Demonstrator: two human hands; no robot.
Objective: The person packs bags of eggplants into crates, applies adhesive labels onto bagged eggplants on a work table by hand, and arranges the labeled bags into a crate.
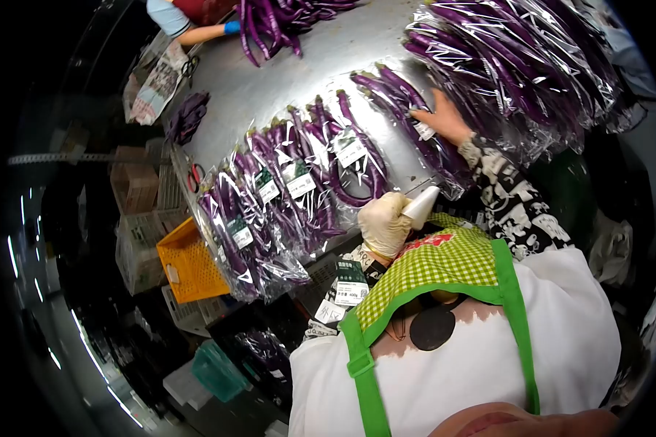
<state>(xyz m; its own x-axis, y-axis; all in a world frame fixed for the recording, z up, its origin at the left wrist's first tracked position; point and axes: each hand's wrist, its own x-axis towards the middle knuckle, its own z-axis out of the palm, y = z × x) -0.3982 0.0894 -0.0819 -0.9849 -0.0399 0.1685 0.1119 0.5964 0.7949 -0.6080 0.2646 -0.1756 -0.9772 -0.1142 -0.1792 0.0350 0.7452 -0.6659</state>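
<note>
My left hand [385, 224], in a pale glove, is closed around a white rolled, cone-like item [420, 207] close to the apron. My right hand [444, 120] is bare and reaches over the table, thumb and fingers apart, touching a clear bag of purple eggplants [397, 102] near its white label [424, 131]. Left of it, several bagged eggplants with green and white labels [299, 180] lie side by side along the metal table's near edge. A curved eggplant [372, 156] shows in the nearest bag of that row.
A large pile of bagged eggplants [510, 65] fills the table's right. Another person's blue-gloved hand [232, 28] is by loose eggplants [270, 22] at the far side. Red-handled scissors [194, 178], a dark cloth [188, 116] and a yellow crate [189, 262] are at the left.
</note>
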